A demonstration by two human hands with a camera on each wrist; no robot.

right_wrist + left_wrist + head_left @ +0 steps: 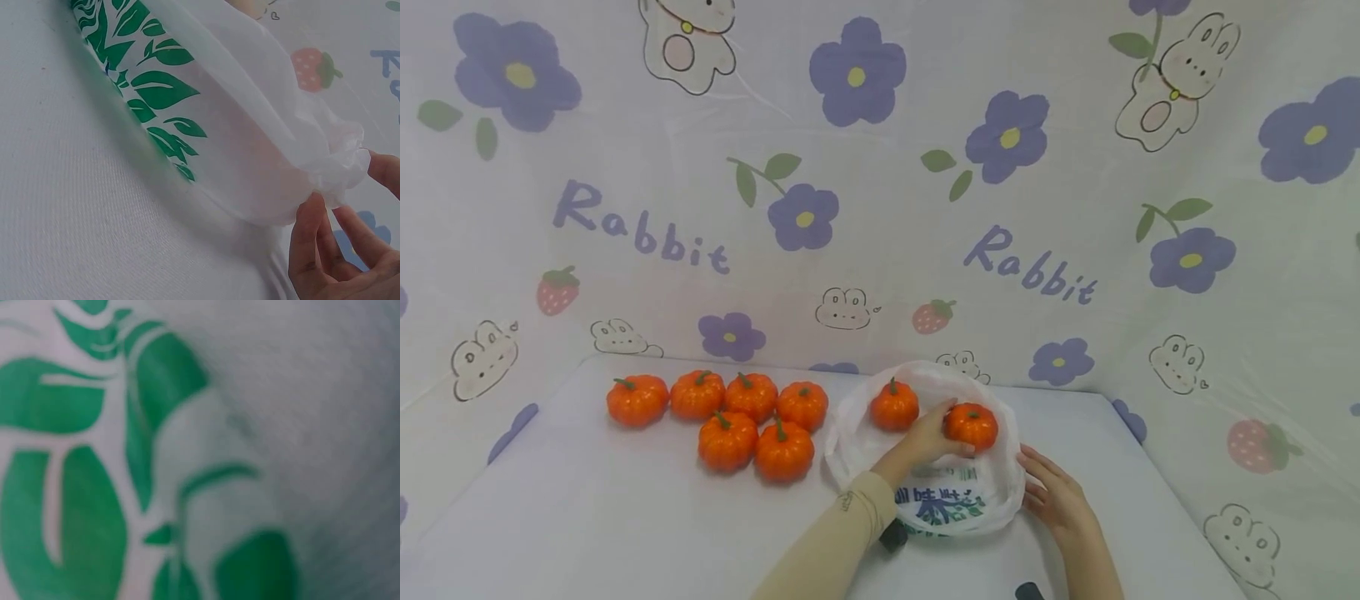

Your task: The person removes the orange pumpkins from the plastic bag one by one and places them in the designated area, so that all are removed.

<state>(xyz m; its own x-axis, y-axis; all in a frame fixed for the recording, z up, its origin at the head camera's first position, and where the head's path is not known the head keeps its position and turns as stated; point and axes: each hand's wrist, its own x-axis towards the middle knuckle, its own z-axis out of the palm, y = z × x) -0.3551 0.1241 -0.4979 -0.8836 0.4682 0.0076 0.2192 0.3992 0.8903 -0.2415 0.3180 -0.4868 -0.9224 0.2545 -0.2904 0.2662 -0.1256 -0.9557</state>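
Observation:
A white plastic bag (842, 433) stands with its mouth spread wide, blue and green print showing inside. My left hand (928, 437) reaches into it and grips an orange toy pumpkin (974, 427) by its left side. Another orange pumpkin (894, 406) sits in the bag, behind that hand. At the bag's right side, my right hand (1060, 496) holds the rim. In the right wrist view its fingers (306, 234) meet the crumpled plastic edge (340, 165). Only green leaf print (94, 512) on the bag and blurred grey appear in the left wrist view; the left hand is outside that view.
Left of the bag, several orange pumpkins (727, 442) with green stems stand grouped on the white table (587, 517). A dark object (893, 536) shows beside the left sleeve, another dark one (1028, 591) at the bottom edge. A rabbit-and-flower curtain (880, 208) hangs behind.

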